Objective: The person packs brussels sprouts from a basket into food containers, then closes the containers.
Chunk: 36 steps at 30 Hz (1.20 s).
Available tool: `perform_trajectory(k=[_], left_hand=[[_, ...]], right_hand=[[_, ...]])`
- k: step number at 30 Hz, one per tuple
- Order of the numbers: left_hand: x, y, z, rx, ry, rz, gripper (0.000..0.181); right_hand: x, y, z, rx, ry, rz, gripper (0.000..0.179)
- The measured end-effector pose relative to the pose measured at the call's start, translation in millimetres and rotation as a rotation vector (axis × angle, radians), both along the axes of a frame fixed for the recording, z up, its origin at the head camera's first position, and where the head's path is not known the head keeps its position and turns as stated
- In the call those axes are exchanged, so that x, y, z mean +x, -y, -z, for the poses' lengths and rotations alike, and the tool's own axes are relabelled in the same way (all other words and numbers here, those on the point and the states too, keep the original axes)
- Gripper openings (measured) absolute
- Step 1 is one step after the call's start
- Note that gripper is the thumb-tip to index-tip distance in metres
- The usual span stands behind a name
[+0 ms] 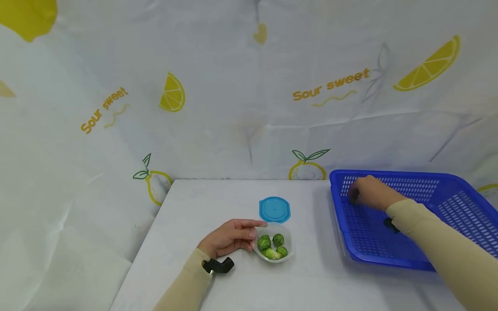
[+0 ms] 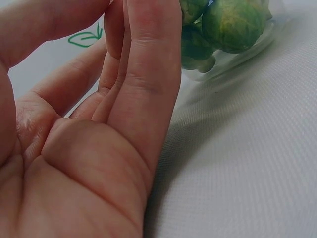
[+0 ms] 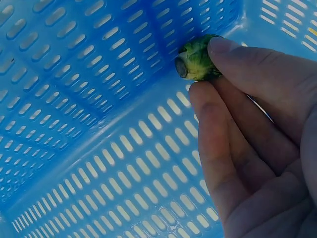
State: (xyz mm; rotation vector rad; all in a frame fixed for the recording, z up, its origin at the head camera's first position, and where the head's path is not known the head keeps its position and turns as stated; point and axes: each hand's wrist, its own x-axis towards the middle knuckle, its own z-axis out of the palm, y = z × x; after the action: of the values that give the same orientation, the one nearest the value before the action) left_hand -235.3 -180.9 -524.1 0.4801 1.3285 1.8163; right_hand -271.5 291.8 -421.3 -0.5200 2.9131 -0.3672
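Note:
A small clear plastic bowl (image 1: 288,244) with several Brussels sprouts (image 1: 278,239) in it stands on the white table. My left hand (image 1: 232,237) holds the bowl at its left side, with one finger reaching along the far rim. In the left wrist view, Brussels sprouts (image 2: 235,25) show through the bowl wall beyond the fingers. Inside the blue basket (image 1: 385,262), my right hand (image 1: 371,192) is at the far left corner. Between thumb and fingertips it pinches one Brussels sprout (image 3: 198,59), its cut stem end visible, close to the basket's wall.
A round blue lid (image 1: 274,210) lies flat just behind the bowl. The basket's raised left rim (image 1: 337,216) stands between the bowl and my right hand. A lemon-printed white sheet (image 1: 233,86) hangs behind the table.

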Motion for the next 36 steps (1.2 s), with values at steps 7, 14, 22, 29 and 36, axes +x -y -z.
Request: perform_trajectory(k=[7, 14, 22, 29, 36], left_hand=[[0.4, 0.1, -1.3, -0.011, 0.005, -0.007, 0.051], [0.8, -3.0, -2.8, -0.001, 0.002, 0.011, 0.054], [0.9, 0.0, 0.9, 0.000, -0.013, 0.001, 0.050], [3.6, 1.0, -0.5, 0.007, -0.020, 0.003, 0.051], [3.4, -0.6, -1.6, -0.002, -0.020, -0.003, 0.048]], right_hand=[[-1.5, 2.1, 2.7, 0.015, -0.014, 0.017, 0.013], [3.7, -3.9, 1.4, 0.002, -0.012, 0.027, 0.008], [21.5, -1.5, -17.9, -0.074, 0.034, 0.047, 0.012], [50.7, 12.0, -50.8, -0.127, 0.008, 0.073, 0.017], [76.1, 45.8, -74.5, -0.179, -0.025, 0.078, 0.019]])
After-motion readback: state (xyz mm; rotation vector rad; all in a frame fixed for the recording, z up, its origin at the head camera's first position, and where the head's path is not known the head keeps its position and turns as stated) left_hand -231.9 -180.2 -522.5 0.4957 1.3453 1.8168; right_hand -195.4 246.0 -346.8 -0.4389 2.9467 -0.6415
